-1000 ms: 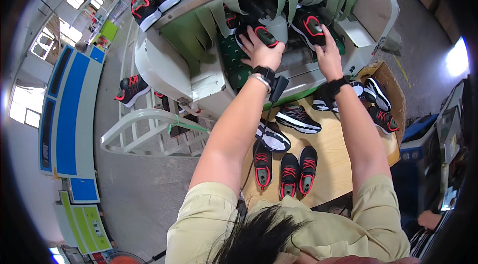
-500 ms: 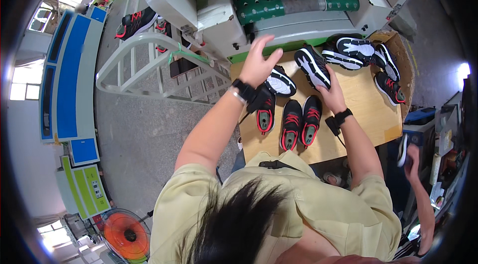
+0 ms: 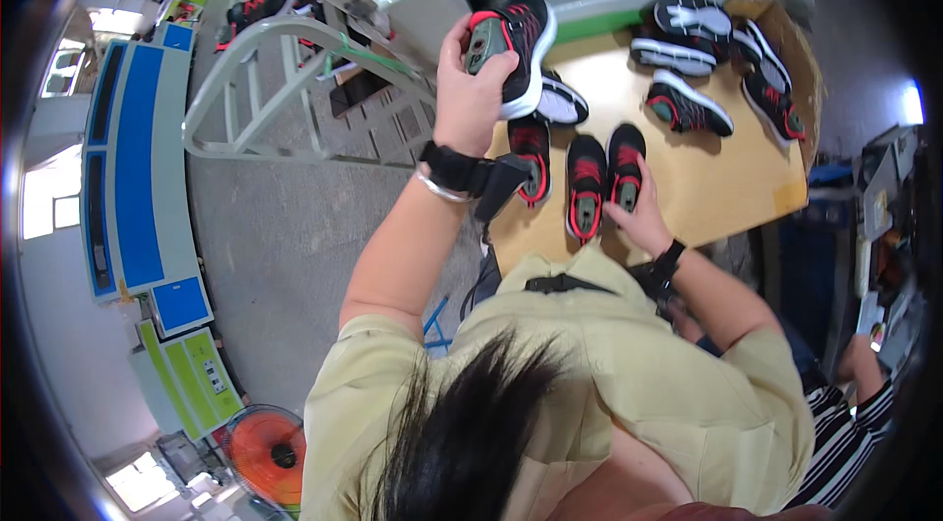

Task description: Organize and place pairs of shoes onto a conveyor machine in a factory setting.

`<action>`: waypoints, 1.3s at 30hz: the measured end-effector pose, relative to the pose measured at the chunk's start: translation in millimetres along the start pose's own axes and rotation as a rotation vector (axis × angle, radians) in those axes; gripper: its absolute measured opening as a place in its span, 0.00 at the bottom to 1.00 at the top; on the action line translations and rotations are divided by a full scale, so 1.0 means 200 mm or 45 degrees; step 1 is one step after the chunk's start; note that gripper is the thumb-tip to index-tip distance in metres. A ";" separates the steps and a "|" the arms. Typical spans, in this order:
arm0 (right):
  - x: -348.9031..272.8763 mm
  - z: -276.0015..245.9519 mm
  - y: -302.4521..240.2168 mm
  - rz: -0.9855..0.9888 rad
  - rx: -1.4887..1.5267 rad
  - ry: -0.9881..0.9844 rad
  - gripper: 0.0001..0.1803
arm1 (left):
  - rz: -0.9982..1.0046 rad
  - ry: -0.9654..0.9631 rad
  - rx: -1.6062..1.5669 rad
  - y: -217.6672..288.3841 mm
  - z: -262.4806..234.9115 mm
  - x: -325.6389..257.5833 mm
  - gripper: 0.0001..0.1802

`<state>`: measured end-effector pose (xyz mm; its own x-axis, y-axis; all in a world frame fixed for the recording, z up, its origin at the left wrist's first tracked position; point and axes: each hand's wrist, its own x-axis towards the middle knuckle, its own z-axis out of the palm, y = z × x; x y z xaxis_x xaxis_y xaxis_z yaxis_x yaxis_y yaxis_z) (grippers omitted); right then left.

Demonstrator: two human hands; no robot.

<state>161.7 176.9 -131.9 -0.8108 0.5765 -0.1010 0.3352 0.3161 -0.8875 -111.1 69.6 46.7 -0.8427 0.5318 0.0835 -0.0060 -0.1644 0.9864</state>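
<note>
With our left hand (image 3: 470,94) pinching the raised shoe (image 3: 525,35) by its heel and our right hand (image 3: 643,219) pinching the lower shoe (image 3: 626,156) on the table (image 3: 707,177), we'd go easy so neither heel gets squashed, lol.

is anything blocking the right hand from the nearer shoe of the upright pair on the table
Nothing visible blocks it: the right hand is right at the heel of the shoe. The other shoe stands close on the left, beside rather than between.
</note>
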 end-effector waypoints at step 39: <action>0.64 -0.63 0.05 -0.009 -1.032 -0.029 0.57 | 0.478 0.016 0.817 -0.24 0.26 0.47 0.61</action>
<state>121.7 349.4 -97.4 -0.8206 0.5601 -0.1134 0.5667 0.7722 -0.2874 -163.2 170.3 14.9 -0.7323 0.5251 0.4336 0.5961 0.1864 0.7810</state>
